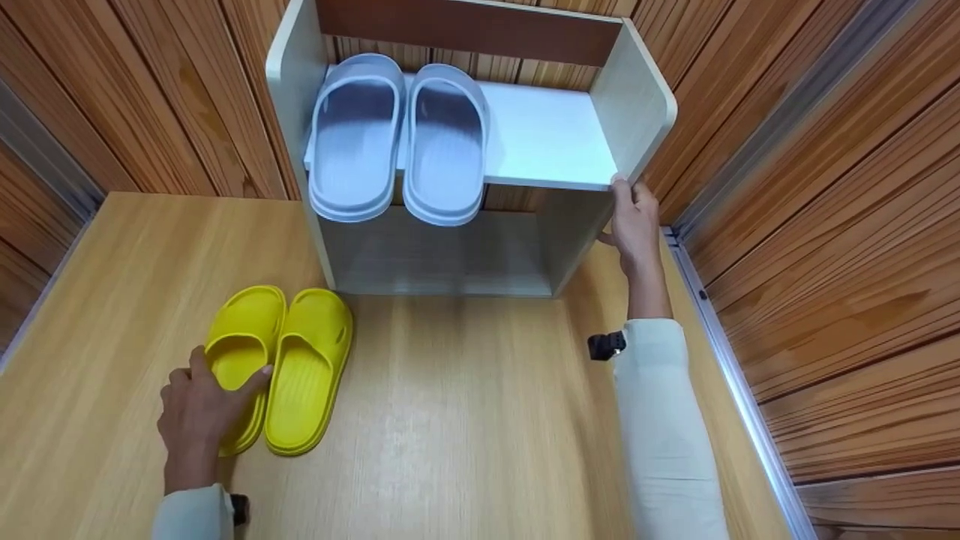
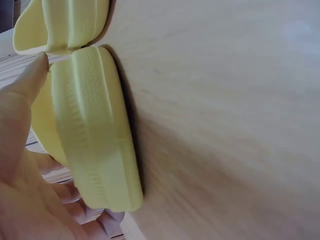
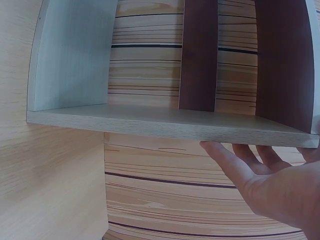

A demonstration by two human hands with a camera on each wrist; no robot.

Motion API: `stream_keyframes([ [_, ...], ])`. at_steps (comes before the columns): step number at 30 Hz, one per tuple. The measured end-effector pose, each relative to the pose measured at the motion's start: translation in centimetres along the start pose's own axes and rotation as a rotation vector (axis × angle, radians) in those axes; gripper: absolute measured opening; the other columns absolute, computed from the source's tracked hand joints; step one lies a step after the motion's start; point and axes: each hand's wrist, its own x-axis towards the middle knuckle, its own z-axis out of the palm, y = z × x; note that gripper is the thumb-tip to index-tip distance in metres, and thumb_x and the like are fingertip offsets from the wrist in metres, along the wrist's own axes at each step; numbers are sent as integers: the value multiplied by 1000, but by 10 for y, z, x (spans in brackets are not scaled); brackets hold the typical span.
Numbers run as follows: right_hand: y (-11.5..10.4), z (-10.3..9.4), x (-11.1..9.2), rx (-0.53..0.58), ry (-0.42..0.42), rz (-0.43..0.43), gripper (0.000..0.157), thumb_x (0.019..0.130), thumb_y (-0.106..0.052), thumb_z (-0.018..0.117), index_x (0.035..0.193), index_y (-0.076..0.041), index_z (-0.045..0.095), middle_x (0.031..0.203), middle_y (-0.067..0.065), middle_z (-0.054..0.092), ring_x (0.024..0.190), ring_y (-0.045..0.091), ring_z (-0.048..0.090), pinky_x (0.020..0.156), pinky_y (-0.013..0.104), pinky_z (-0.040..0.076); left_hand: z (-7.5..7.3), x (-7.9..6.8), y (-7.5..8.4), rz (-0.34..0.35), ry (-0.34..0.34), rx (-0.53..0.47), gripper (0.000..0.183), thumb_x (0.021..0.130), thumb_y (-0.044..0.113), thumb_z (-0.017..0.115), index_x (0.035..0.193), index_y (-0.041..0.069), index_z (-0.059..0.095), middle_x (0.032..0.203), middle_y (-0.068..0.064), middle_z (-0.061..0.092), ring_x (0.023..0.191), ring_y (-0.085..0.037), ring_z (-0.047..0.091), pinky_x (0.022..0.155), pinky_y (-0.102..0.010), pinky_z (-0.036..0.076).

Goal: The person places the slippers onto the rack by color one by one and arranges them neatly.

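A pair of yellow slippers lies on the floor. My left hand [image 1: 199, 412] spans the heel part of the left yellow slipper [image 1: 247, 322], thumb on its inner side and fingers along its outer side. In the left wrist view this yellow slipper [image 2: 100, 135] sits on its sole, heel toward the camera. Close beside it lies the right yellow slipper [image 1: 304, 397]. My right hand [image 1: 636, 229] holds the front of the right side panel of a small shoe rack [image 1: 637, 112]. In the right wrist view its thumb and fingers touch the panel's edge [image 3: 150, 127].
A pair of pale grey-blue slippers [image 1: 442, 157] stands on the left of the rack's upper shelf [image 1: 547, 135], heels overhanging the front. Below is the lower shelf [image 1: 450, 270]. Wood-patterned walls [image 1: 840, 262] with metal edge strips [image 1: 735, 375] bound the wooden floor [image 1: 450, 435].
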Motion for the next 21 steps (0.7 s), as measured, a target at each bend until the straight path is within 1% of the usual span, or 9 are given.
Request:
stream_keyframes([
  [3, 1, -1, 1, -5, 8, 5, 58, 107, -43, 42, 157, -15, 36, 157, 13, 35, 142, 37, 36, 102, 68, 39, 1, -1, 1, -22, -3, -13, 123, 80, 76, 63, 156, -7, 14, 128, -37, 38, 111, -52, 39, 84, -65, 43],
  [7, 2, 0, 1, -12, 9, -5, 57, 106, -45, 42, 155, -15, 38, 155, 14, 37, 140, 37, 38, 102, 68, 40, 0, -3, 3, -43, -6, -24, 120, 81, 69, 68, 154, -11, 17, 128, -37, 39, 112, -52, 39, 87, -66, 43],
  [11, 2, 1, 0, -13, 8, -13, 57, 106, -44, 42, 153, -13, 40, 154, 14, 38, 139, 36, 39, 101, 67, 41, -1, -4, 3, -57, -11, -39, 117, 81, 63, 72, 152, -13, 18, 128, -38, 39, 113, -52, 39, 87, -65, 43],
  [18, 2, 0, 1, -15, 12, -8, 57, 106, -43, 42, 154, -11, 38, 154, 15, 37, 139, 37, 38, 100, 68, 42, 0, -4, 2, -70, 9, -70, 114, 80, 63, 73, 151, -12, 23, 128, -37, 41, 113, -51, 40, 86, -64, 44],
  [21, 4, 0, 3, 4, 7, -11, 57, 106, -40, 43, 153, -8, 39, 153, 17, 36, 140, 38, 36, 100, 70, 40, 1, -4, 2, -72, 27, -93, 112, 80, 61, 74, 150, -12, 26, 128, -36, 43, 113, -51, 42, 85, -64, 45],
])
